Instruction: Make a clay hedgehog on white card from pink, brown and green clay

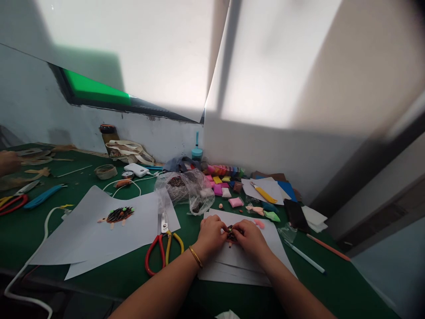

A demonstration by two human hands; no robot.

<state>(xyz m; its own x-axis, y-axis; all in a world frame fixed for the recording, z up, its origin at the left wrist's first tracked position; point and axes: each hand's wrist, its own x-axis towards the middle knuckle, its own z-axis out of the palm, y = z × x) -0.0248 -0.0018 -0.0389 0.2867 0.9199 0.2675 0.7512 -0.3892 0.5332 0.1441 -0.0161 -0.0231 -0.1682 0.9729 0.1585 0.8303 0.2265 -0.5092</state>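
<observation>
On white paper [229, 259], a small spiky clay hedgehog figure [231, 238] lies between my two hands, much of it hidden by my fingers. My left hand [212, 231], with a gold bangle at the wrist, grips its left side with closed fingers. From the right, the closed fingertips of my right hand [249, 235] press on its top, near a small green bit. A pink clay piece [259, 224] lies on the paper just beyond the right hand. A finished-looking hedgehog figure [117, 215] with dark spikes and green dots rests on another sheet at left.
Red-and-yellow-handled scissors [164, 243] lie left of my arm. Behind are a plastic bag [186, 188] of dark spikes and colourful clay packets [219, 188]. A yellow cutter [264, 193], a white pen [305, 257] and a pink pencil [328, 247] lie at right. Another person's hand [9, 162] shows far left.
</observation>
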